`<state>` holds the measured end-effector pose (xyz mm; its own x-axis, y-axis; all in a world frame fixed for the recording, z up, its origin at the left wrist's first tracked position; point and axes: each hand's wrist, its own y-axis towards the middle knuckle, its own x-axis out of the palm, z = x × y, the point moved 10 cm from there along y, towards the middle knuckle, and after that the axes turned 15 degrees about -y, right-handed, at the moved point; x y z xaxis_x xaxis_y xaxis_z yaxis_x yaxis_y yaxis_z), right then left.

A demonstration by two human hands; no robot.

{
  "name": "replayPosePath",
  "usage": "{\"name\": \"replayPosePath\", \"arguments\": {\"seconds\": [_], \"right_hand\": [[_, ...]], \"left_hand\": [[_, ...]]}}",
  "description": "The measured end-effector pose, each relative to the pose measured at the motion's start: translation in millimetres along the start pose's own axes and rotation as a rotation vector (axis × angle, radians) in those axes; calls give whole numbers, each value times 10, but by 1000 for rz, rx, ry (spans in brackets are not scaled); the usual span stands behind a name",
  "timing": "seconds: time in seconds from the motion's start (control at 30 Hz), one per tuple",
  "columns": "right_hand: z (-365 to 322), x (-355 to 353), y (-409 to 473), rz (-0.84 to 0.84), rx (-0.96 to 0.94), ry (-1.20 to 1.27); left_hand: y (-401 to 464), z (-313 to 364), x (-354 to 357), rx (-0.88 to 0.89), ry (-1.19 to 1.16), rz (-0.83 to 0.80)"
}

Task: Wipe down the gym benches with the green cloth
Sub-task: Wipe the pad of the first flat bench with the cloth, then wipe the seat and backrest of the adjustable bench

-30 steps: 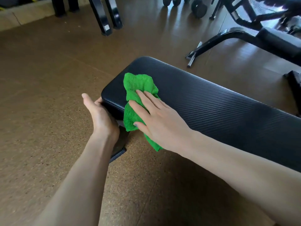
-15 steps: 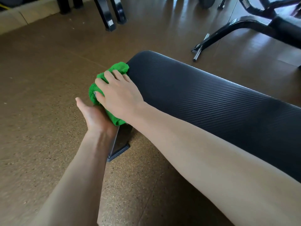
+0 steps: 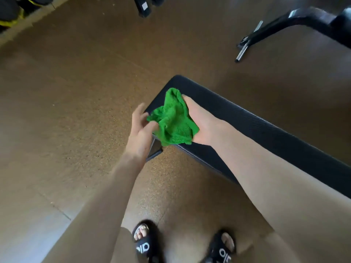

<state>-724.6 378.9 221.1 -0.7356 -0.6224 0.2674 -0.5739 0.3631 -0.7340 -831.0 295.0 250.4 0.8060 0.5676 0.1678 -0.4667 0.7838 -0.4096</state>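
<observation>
A black ribbed gym bench [image 3: 266,130] runs from the middle of the view to the right edge. My right hand [image 3: 203,122] is turned palm up above its near end and grips the crumpled green cloth [image 3: 172,122], lifted off the pad. My left hand [image 3: 140,135] hovers just left of the cloth with relaxed fingers; its fingertips are at the cloth's left edge, and I cannot tell whether they touch it. The bench's foot [image 3: 155,149] shows below the cloth.
Brown speckled floor [image 3: 76,111] spreads to the left and front. Another bench's black frame with a metal bar [image 3: 245,44] stands at the back right. Black equipment legs [image 3: 144,6] are at the top. My feet in black sandals [image 3: 144,242] stand near the bench.
My right hand has lifted the cloth off the bench end and turned palm up. My left hand has come away from the bench edge. The view has risen and tilted down to my feet.
</observation>
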Motion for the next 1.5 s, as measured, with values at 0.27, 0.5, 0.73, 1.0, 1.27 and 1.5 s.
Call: {"name": "replayPosePath", "arguments": {"seconds": [0.27, 0.5, 0.73, 1.0, 1.27, 1.5], "right_hand": [[-914, 753, -1520, -105, 156, -28], [-1598, 1722, -2392, -286, 165, -54], [-2164, 2240, -2877, -245, 85, -256], [-2732, 2193, -2880, -100, 0, -85], [-3210, 1563, -2711, -73, 14, 68], [-3836, 783, -2270, 338, -52, -100]], "left_hand": [[-615, 1831, 322, -253, 411, -305], [-1141, 2878, 25, -313, 422, -259], [-1234, 3534, -338, -322, 515, -153], [-1023, 4157, -309, -295, 547, -164], [-445, 4440, 187, -318, 536, -198], [109, 4724, 517, -342, 391, -171]]}}
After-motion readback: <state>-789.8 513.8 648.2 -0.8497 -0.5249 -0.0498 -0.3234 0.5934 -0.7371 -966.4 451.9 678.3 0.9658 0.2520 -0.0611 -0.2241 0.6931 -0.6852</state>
